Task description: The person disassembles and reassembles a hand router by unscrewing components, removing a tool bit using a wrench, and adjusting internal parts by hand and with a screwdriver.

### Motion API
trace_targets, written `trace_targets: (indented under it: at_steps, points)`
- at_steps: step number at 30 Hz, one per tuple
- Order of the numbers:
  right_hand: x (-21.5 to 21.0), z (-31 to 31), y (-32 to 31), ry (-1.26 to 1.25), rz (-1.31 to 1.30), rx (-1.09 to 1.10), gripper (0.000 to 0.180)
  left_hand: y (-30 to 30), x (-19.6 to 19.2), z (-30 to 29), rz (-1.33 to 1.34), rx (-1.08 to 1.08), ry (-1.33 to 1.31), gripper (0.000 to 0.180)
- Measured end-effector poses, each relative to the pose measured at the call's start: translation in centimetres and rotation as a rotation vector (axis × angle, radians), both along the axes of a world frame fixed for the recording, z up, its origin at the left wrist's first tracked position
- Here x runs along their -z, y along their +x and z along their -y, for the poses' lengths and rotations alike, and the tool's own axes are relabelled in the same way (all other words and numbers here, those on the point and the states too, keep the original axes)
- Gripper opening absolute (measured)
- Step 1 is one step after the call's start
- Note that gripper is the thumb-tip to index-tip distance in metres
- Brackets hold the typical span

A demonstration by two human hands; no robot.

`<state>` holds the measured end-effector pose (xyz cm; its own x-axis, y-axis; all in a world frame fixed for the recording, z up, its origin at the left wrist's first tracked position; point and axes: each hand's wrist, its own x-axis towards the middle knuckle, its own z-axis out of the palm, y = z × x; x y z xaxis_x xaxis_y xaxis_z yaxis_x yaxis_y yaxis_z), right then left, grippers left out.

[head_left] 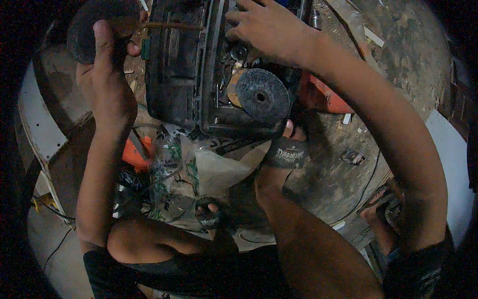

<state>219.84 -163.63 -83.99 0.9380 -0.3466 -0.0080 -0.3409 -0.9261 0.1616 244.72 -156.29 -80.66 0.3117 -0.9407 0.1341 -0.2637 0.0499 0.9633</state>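
Observation:
My left hand (107, 74) is closed around a dark round disc (82, 35), its thumb pointing up across it. From beside this hand a thin rusty rod (174, 25) reaches right; whether it is part of the held thing I cannot tell. A black toolbox (172, 94) lies with its lid spread to the left. Over its far part is my right hand (269, 30), fingers bent and apart, with nothing visible in them. A grey abrasive disc (269, 92) with a centre hole leans in the box, over a yellowish disc (233, 89) and loose metal parts.
An orange-red object (331, 94) lies right of the box, another orange piece (137, 152) to its left. Clear plastic and a pale sheet (224, 172) lie in front. My sandalled foot (289, 152) is against the box. A thin cable (368, 187) curves across the dirty floor.

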Motion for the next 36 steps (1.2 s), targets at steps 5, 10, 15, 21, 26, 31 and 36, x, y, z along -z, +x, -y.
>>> trace_targets:
  at_steps: [5,10,15,21,26,31,36]
  points:
    - [-2.6,0.7,1.3,0.539,-0.456,0.175,0.015,1.1,0.3,0.0,0.133,-0.078,0.150,0.045]
    - [-2.7,0.9,-2.8,0.236,-0.066,0.069,0.015,1.2,0.6,0.6,0.182,-0.069,0.088,0.047]
    - [-12.4,0.5,0.2,0.552,-0.329,0.702,0.017,2.1,0.7,1.0,0.360,-0.012,0.058,0.046]
    - [-9.4,-2.9,-7.4,0.504,-0.051,0.390,0.032,1.7,0.6,0.5,1.027,0.186,-0.009,0.046]
    - [-13.2,-6.7,-6.3,0.615,-0.298,0.601,0.017,1.1,0.8,1.0,0.461,0.206,0.084,0.044]
    - [-12.5,-9.3,-7.4,0.698,-0.092,0.689,0.014,0.7,1.2,1.1,0.166,0.191,0.128,0.042]
    - [-12.1,-9.8,-8.4,0.748,0.053,0.719,0.014,2.0,2.0,1.1,0.162,0.273,0.103,0.046]
